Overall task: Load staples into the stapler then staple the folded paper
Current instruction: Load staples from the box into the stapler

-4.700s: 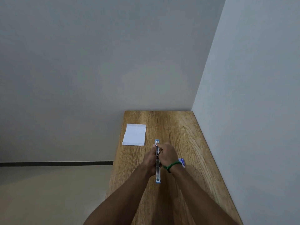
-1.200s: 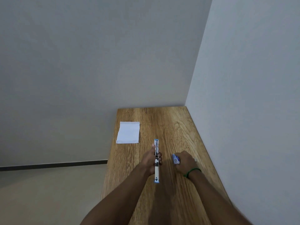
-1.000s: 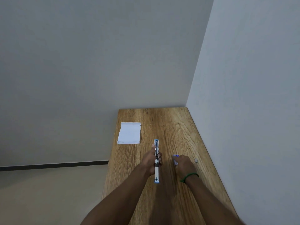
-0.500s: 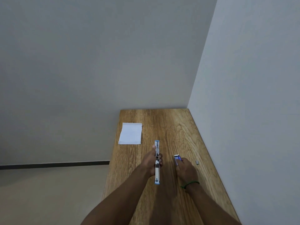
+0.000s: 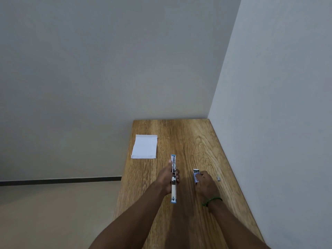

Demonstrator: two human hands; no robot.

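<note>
Wooden table (image 5: 188,133) in grey wall corner. Head view: left hand (image 5: 166,177) wraps around stapler (image 5: 173,178), which lies opened out long. Right of stapler, right hand (image 5: 204,183) pinches small staple box (image 5: 195,175). Loose staple strip (image 5: 218,178) further right. Folded paper (image 5: 144,147) far left of stapler, not stapled. Best: hold stapler steady, pick 1 strip, slide in straight.
</note>
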